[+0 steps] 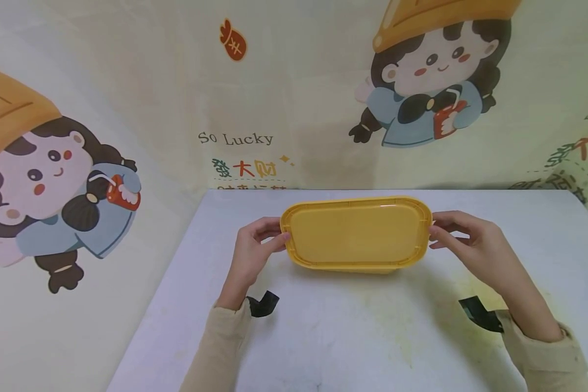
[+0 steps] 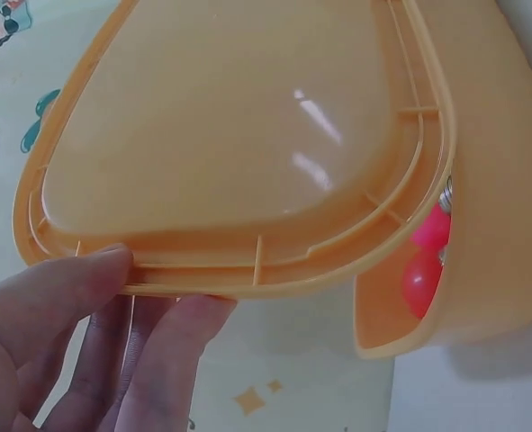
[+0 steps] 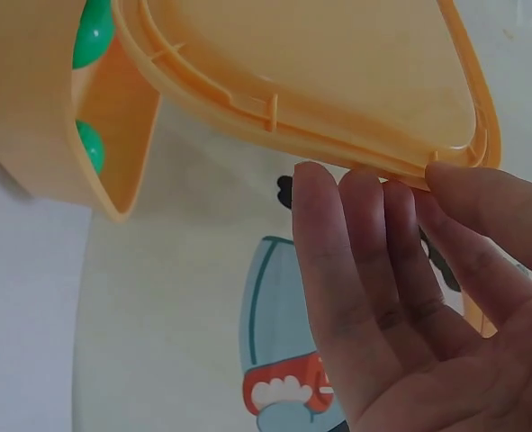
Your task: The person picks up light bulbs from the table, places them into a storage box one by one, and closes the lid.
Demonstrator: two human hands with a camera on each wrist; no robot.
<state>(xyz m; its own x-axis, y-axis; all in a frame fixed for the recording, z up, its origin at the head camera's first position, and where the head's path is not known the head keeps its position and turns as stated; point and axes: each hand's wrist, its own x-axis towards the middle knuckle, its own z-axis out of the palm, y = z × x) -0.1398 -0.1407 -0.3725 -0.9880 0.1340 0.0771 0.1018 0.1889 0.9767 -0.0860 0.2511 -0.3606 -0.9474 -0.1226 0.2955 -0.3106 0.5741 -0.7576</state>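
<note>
A yellow oval-ended lid [image 1: 360,233] is held up between both hands, its rimmed, ribbed side facing the head camera. My left hand [image 1: 252,247] pinches one end, thumb over the rim and fingers behind. At the opposite end my right hand [image 1: 482,250] pinches the rim between thumb and fingertips. Behind the lid stands a yellow box [image 2: 500,207], mostly hidden in the head view. Its opening shows beside the lid in the wrist views. Pinkish-red balls [image 2: 422,282] sit inside one end, and green balls [image 3: 90,146] inside the other.
Box and hands are over a white table [image 1: 333,332]. A patterned backdrop sheet [image 1: 274,98] with cartoon figures rises behind and at the left. Black straps [image 1: 263,304] stick out at the sleeve cuffs.
</note>
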